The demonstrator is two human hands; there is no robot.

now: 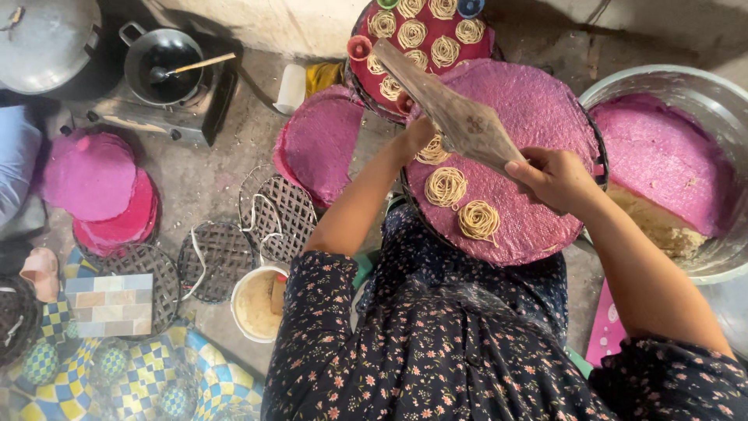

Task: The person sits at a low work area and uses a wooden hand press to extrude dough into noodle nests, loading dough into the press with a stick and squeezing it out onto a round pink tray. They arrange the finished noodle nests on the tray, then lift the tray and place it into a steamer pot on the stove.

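Bare concrete floor, cluttered. Right hand gripping wooden press over pink round tray of noodle coils; left hand mostly hidden, grip unclear. Stove, woven mats nearby.

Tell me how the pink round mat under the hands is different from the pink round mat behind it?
The near mat holds three noodle nests; the far mat holds many more. The far mat also has small cups along its edge, and the near mat shows none. The near mat looks larger. Both are round and pink.
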